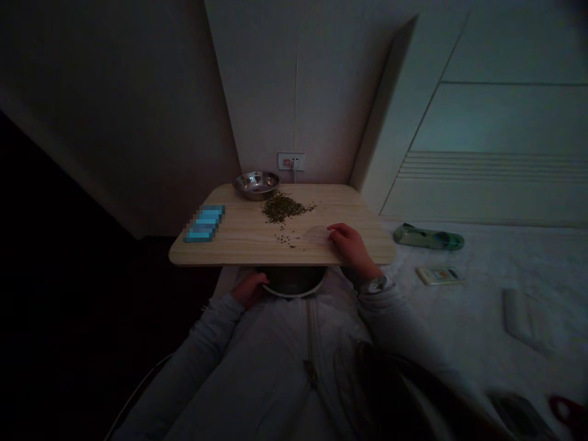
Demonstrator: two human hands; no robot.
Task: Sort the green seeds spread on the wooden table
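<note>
On a small wooden table (pixel 239 239) lies a pile of small green beans (pixel 281 208), with several loose ones scattered toward the front edge. My right hand (pixel 350 245) rests at the table's right side, fingers pinched on a thin see-through piece of plastic (pixel 315 234) lying flat beside the loose beans. Below the table's front edge, a dark bowl with a pale rim (pixel 294 288) sits on my lap, partly under the tabletop. My left hand (pixel 250 288) grips that bowl's left rim; most of its fingers are hidden.
A shiny metal bowl (pixel 257 185) stands at the table's back left, touching the pile. A blurred-out blue phone-like rectangle (pixel 205 223) lies at the left. On the white bedding to the right are a green bottle (pixel 427 237) and a pale flat packet (pixel 440 275). A wall socket (pixel 291 162) is behind.
</note>
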